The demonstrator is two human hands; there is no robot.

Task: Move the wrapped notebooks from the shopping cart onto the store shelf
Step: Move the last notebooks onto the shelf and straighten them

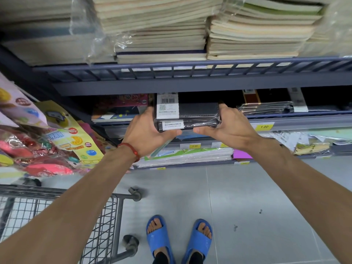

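A small stack of dark wrapped notebooks (198, 115) with white barcode labels sits at the front edge of the middle store shelf (297, 121). My left hand (146, 132) grips the stack's left side, thumb under its front. My right hand (230, 125) holds the right side, thumb also under the front. The stack is partly inside the shelf opening. The wire shopping cart (106, 216) stands at the lower left, and my left forearm hides most of its inside.
Tall piles of pale notebooks (253, 35) fill the upper shelf behind a blue rail (190, 70). More wrapped dark notebooks (266, 107) lie to the right, colourful books (118, 109) to the left. Hanging toy packets (38, 134) crowd the left. Grey tiled floor lies below.
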